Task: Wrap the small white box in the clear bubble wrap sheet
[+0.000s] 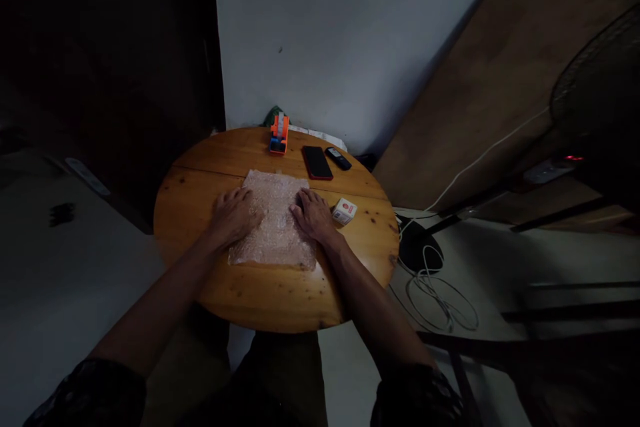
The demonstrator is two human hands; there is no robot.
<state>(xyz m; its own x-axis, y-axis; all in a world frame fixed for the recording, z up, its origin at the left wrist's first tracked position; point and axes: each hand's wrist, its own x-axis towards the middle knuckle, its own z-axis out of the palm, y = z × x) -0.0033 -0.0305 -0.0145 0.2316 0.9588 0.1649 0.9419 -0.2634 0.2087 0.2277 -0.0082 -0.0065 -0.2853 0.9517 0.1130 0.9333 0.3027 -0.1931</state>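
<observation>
A sheet of clear bubble wrap (275, 220) lies flat on the round wooden table (280, 303). My left hand (234, 215) rests on its left edge, fingers stretched out and palm down. On the opposite edge lies my right hand (313, 215), also flat with the fingers extended. Close beside the right hand sits a small white box (345, 211) with red print. Farther back are a smartphone (317, 163) with a red edge, a dark keypad phone (339, 158) and an orange and blue tape dispenser (279, 134) holding a roll of tape.
A pale wall (340, 33) rises behind the table. To the right, a fan (600, 93) stands near a leaning wooden board (500, 73). White cable (443, 303) lies coiled on the floor beside the table.
</observation>
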